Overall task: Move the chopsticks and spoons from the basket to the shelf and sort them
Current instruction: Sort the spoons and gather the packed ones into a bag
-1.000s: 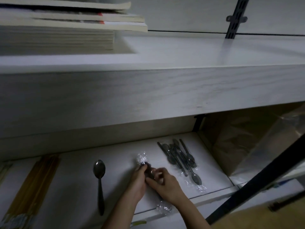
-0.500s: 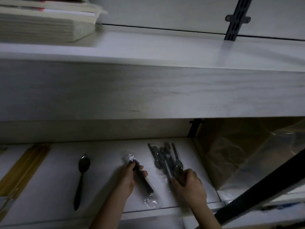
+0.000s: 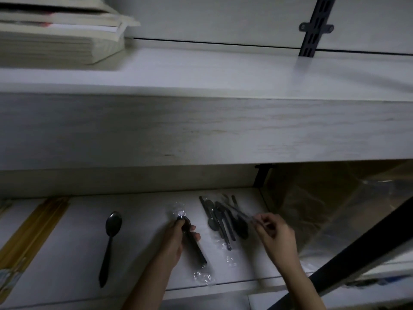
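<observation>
Left hand (image 3: 176, 238) closes over the wrapped spoon (image 3: 196, 251), hiding its neck and most of the bowl. Right hand (image 3: 277, 238) pinches a clear wrapper (image 3: 247, 217), all smeared with blur (which spoon is inside, can't tell). The spoon pile (image 3: 221, 220) overlaps too much to count. Chopsticks (image 3: 31, 236) run off the left edge, the books (image 3: 55, 41) off the top corner, and both forearms (image 3: 147, 285) off the bottom.

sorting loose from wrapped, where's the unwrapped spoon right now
In the head view the unwrapped spoon lies alone on the lower shelf, left of centre, between the chopsticks at far left and the left hand, which grips a wrapped spoon.
</observation>
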Demonstrator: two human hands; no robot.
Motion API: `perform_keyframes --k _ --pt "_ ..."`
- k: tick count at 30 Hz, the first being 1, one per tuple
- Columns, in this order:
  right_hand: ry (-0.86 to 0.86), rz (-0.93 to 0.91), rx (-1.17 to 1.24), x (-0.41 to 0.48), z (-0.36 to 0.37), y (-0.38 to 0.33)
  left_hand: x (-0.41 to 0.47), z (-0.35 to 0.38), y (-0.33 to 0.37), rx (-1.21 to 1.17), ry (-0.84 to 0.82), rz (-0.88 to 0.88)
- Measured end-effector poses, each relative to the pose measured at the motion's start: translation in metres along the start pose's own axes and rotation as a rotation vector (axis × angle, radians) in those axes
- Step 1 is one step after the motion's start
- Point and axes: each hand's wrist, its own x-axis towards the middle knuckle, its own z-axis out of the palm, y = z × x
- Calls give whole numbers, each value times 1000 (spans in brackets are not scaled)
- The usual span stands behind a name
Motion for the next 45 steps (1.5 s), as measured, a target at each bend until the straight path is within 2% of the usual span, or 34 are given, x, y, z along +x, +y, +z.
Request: perform_keyframes --k 3,8,11,16,19,21,27,37,45 --pt "-77 -162 -17 7 -19 -32 2 2 3 50 -3 5" --pt "-467 -212 -183 22 -11 -78 -4 0 5 160 -61 43" --pt "-547 -163 -137 28 14 -89 -15 2 7 223 -143 54" --pt "-397 -159 61 33 33 -93 -16 -1 5 314 -168 58" --pt "-510 -32 196 35 36 -89 -15 -1 6 289 -168 66" --pt "-556 -4 195 32 48 -83 -15 1 6 294 -165 76" --pt "-345 37 245 21 83 -64 -12 5 2 140 -183 6" --pt "-236 -6 254 18 92 -60 -18 11 6 45 -263 -19" --pt "-139 -10 230 15 99 -60 -21 7 4 69 -352 -53"
